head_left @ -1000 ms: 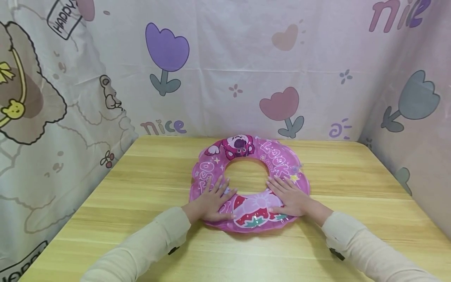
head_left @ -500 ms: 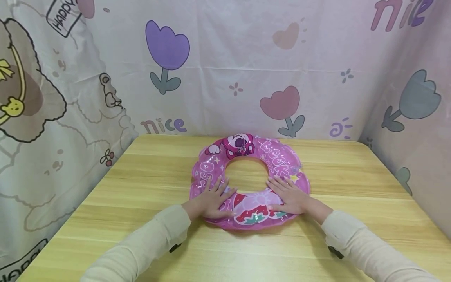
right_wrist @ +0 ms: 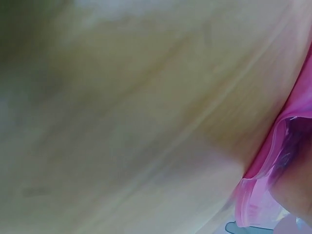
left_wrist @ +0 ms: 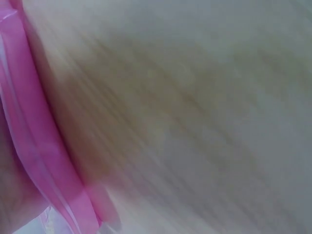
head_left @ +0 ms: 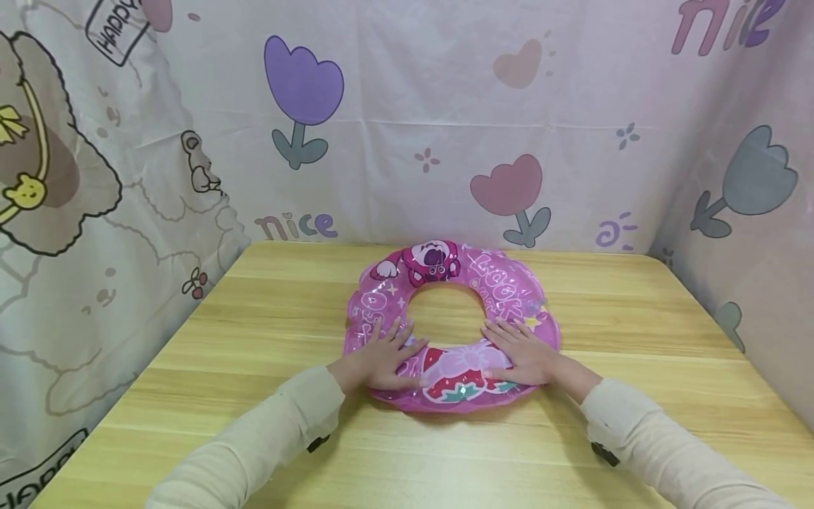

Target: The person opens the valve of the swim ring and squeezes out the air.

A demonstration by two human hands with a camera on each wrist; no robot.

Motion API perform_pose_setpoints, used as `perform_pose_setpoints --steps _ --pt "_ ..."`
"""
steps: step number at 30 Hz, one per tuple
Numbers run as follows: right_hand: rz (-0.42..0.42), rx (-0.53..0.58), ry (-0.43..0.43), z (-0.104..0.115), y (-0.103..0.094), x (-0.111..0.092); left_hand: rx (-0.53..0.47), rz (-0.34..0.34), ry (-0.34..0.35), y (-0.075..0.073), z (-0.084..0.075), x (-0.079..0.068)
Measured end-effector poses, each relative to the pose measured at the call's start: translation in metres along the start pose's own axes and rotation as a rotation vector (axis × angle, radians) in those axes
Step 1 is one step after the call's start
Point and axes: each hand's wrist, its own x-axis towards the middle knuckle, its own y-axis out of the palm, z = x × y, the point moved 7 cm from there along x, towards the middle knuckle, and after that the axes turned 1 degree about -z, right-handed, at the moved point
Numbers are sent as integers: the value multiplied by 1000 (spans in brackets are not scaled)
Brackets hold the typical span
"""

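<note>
A pink inflatable swim ring lies flat on the wooden table, printed with a bear, white letters and strawberries. On its near left part rests my left hand, palm down with fingers spread. My right hand presses the near right part, its fingers straight and pointing inward toward the hole. The left wrist view shows the ring's pink seam edge beside a bit of the hand. In the right wrist view the ring's edge shows at the right, next to part of the hand.
The wooden table reaches back to a printed cloth with tulips and lettering. More cloth hangs along the left and right sides. A small dark object sits under the right sleeve, and a similar one under the left.
The ring's near edge looks slightly higher in the view and a little flatter under the hands. Both hands keep almost the same place on the ring.
</note>
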Motion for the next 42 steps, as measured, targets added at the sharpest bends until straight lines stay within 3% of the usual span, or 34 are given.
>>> perform_pose_setpoints --steps 10,18,24,29,35,42 --pt "-48 -30 -25 2 -6 -5 47 -34 22 2 -2 0" --pt "-109 -107 -63 9 -10 -9 7 -65 51 0 -2 -5" --pt "-176 -118 -148 30 -18 -18 -5 -176 117 -9 -8 -10" --pt "-190 -58 -210 53 -20 -25 -26 -279 179 -20 -27 -13" --pt "-157 -88 -215 66 -14 -24 -70 -251 156 -17 -53 -8" --pt "-140 -154 -233 68 0 -23 -50 -226 122 0 -61 -4"
